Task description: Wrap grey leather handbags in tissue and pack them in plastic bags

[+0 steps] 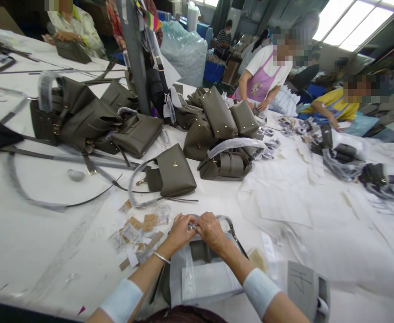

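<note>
A grey-olive handbag [199,251] stands in front of me, partly covered by pale wrapping sheet, with a white sheet or packet [210,280] on its near side. My left hand [181,231] is closed at the bag's top edge, fingertips pinched by a small shiny part [191,227]. Against it, my right hand [212,231] is closed too, its fingers bent over the same spot. What exactly lies between the fingertips is mostly hidden. A dark strap [235,237] with metal fittings runs down beyond my right hand.
Loose brown and white tags [139,233] lie left of the bag. Ahead are an olive handbag [177,172] and a pile of others [213,116]. White wrapping sheets [284,197] spread to the right, near a grey marked piece [303,287]. A post [136,58] rises behind; co-workers [264,76] work across the table.
</note>
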Demonstrator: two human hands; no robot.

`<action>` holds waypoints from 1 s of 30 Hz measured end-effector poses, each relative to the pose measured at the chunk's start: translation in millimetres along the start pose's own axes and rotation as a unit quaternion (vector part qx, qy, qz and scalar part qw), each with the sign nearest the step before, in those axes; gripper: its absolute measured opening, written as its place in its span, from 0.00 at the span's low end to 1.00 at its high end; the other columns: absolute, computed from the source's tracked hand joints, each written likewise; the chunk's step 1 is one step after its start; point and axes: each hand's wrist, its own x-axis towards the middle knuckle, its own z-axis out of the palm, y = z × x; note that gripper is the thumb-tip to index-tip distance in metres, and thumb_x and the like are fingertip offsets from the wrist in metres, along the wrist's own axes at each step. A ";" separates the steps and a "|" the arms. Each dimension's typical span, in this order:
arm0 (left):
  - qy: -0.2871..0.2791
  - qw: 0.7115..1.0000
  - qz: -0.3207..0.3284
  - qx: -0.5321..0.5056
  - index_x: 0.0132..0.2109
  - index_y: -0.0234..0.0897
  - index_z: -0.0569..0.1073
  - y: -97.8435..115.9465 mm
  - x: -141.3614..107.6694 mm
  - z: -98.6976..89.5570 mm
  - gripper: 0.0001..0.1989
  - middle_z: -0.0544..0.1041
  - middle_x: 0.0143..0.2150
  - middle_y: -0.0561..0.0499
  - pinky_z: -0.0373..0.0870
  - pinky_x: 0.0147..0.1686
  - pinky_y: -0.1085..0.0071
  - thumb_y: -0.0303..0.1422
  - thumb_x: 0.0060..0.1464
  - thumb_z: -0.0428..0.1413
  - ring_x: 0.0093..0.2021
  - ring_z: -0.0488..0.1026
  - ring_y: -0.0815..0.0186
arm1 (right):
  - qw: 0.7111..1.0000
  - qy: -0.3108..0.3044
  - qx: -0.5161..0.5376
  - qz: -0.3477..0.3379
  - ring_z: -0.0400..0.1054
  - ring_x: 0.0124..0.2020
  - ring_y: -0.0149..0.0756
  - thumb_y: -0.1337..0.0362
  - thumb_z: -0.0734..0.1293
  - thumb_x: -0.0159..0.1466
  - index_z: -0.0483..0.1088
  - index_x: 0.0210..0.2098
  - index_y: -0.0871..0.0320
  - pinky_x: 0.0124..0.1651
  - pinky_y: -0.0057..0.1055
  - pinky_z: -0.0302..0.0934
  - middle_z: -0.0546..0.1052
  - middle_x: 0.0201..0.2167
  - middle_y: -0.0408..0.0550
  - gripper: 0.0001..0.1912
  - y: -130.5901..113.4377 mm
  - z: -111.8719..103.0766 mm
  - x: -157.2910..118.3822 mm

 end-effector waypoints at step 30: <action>-0.023 0.938 -0.168 -0.302 0.35 0.33 0.74 9.1 -11.3 -25.3 0.17 0.75 0.27 0.53 0.61 0.30 0.72 0.40 0.38 0.61 0.27 0.68 0.69 | 0.942 0.260 0.158 0.140 0.73 0.45 0.39 0.63 0.64 0.67 0.77 0.43 0.55 0.50 0.39 0.68 0.80 0.42 0.51 0.11 -15.1 -46.9 -97.7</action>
